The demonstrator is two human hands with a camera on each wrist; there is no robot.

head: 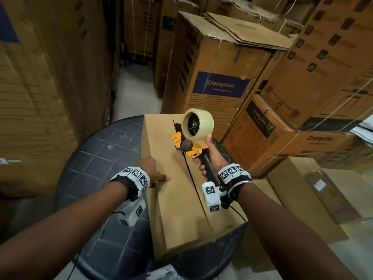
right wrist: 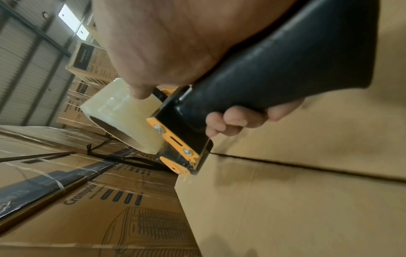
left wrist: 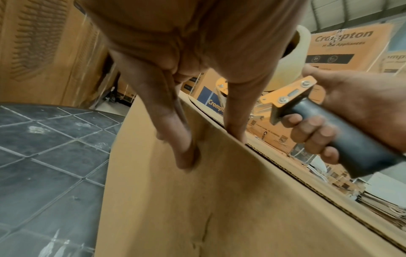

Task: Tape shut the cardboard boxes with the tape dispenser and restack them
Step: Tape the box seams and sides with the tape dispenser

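Note:
A plain brown cardboard box [head: 171, 199] lies on a round dark table [head: 96, 158], its two top flaps meeting along an open seam [head: 193, 182]. My right hand [head: 210, 158] grips the black handle of an orange tape dispenser [head: 191, 142] with a clear tape roll [head: 198, 124]; the dispenser's front sits over the seam near the box's far half. My left hand [head: 153, 172] holds the box's left edge, thumb on top, straight fingers [left wrist: 175, 139] pressing down the side wall. The same dispenser handle [right wrist: 274, 73] and box top [right wrist: 285, 208] show in the right wrist view.
Tall printed cartons [head: 218, 77] stand stacked behind and to the right, and more cartons [head: 40, 87] wall the left side. A flat box [head: 302, 199] lies low at the right. A narrow floor aisle [head: 137, 83] runs back between the stacks.

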